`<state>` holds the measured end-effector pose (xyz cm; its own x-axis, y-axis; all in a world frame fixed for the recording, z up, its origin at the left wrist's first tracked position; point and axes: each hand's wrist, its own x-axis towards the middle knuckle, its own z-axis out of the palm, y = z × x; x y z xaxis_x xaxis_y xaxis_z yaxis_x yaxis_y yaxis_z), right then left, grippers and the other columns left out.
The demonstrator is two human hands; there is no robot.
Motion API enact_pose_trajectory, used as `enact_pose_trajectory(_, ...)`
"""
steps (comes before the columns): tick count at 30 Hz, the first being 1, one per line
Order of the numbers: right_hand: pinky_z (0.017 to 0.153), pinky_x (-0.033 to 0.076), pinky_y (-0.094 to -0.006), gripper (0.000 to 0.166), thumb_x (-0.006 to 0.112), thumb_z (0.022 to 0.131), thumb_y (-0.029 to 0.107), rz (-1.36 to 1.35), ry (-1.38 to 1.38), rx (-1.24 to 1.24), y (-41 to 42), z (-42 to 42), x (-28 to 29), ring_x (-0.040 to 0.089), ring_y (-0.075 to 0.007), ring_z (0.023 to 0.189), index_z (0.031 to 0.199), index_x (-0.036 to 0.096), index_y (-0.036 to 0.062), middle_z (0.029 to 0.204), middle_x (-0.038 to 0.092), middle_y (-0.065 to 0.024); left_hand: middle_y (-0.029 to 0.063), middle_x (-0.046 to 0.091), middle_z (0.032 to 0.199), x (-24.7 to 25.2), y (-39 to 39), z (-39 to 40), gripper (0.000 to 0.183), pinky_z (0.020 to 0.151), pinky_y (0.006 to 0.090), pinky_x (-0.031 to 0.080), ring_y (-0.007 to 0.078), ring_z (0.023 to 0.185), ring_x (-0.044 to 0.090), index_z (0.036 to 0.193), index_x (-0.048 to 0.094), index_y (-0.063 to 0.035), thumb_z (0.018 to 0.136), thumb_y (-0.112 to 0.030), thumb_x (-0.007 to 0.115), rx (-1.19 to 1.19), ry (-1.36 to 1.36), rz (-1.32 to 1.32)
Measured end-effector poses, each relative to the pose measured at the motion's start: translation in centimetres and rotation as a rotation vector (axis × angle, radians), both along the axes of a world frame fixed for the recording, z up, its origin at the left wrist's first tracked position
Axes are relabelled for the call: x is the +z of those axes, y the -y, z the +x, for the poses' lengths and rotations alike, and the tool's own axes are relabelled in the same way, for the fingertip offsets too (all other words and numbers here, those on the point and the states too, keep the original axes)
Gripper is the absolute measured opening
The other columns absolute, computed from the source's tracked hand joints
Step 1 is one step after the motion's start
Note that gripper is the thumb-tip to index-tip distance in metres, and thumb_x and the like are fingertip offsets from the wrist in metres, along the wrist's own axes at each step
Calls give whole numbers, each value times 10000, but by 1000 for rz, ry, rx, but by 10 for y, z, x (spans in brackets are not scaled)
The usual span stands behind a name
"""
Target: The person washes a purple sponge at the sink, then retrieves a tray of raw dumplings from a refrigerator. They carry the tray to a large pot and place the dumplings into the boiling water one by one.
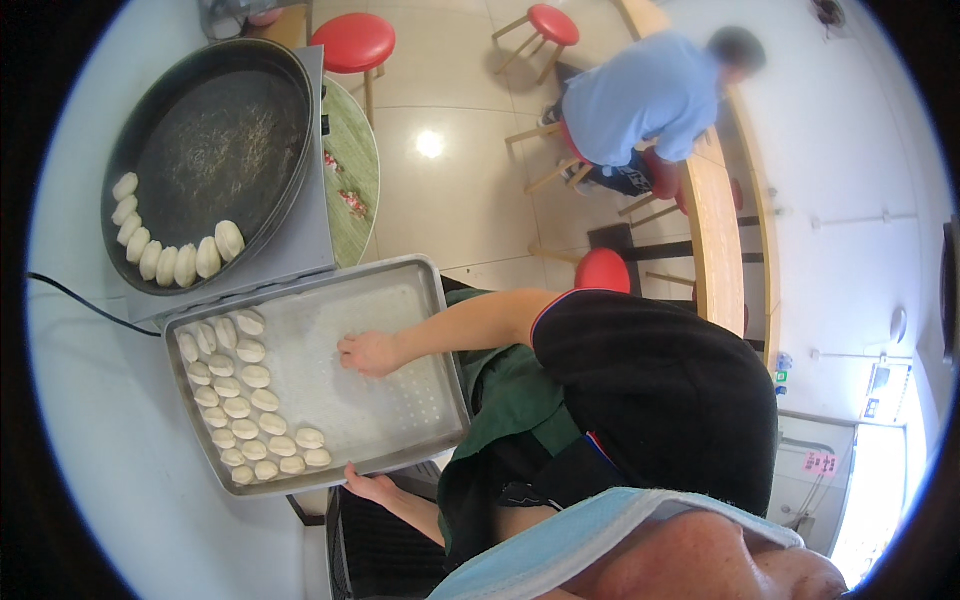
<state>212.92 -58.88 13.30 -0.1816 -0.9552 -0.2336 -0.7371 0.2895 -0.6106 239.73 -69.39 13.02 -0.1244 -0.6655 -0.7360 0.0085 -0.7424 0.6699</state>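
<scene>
A rectangular metal tray (356,274) carries rows of raw white dumplings (237,407) along its far side and one corner. My right hand (370,354) is over the bare middle of the tray, its fingers bent and partly hidden; whether anything is between them cannot be told. My left hand (369,484) grips the rim at a near corner, thumb on top and fingers out of sight beneath. Beside the tray, a large round dark pan (217,142) sits on a grey appliance (319,225). A curved row of dumplings (166,266) lies along the pan's edge.
A round green table (352,142) stands behind the appliance. Red stools (352,43) are on the tiled floor. A person in a blue shirt (637,97) sits at a long wooden counter (716,232). A black cable (90,304) runs by the wall.
</scene>
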Motion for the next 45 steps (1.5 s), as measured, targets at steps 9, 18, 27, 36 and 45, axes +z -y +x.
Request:
enact_pose_trajectory(9,745,457,-351,377,568,722,128,-228,-215,93,-31,7,0,454,-254,1003,1083,513,35,1068,455,-114,163,451,1237,-3,1,1,548,865,420,432,295,1071,477,1272,384,-15,742,-78,508,-25,5,4)
enact_pose_trajectory(18,883,425,-389,397,578,783,228,-19,-113,97,-27,7,2,426,-281,1105,1131,502,53,1161,460,-112,167,493,1204,1,0,-4,467,867,447,451,302,1046,507,1230,440,16,792,-119,532,49,-53,63)
enact_pose_trajectory(27,787,460,-408,316,588,762,119,-208,63,-123,20,21,2,522,-341,937,1062,514,53,1016,487,-159,109,544,1091,6,0,-5,415,843,315,409,204,980,513,1188,459,32,788,-25,549,109,18,-40)
enact_pose_trajectory(36,763,475,-403,317,601,799,257,-10,234,-33,120,81,15,558,-332,884,1010,534,31,1002,506,-169,109,518,1109,2,-10,-8,495,852,328,419,218,983,511,1239,396,18,760,-11,522,109,-73,-124)
enact_pose_trajectory(45,707,464,-418,292,625,750,172,-155,195,-134,129,102,6,549,-351,828,975,497,36,948,501,-163,88,547,1098,10,-5,-15,441,862,293,393,184,977,510,1210,452,20,774,-19,506,104,-64,-117)
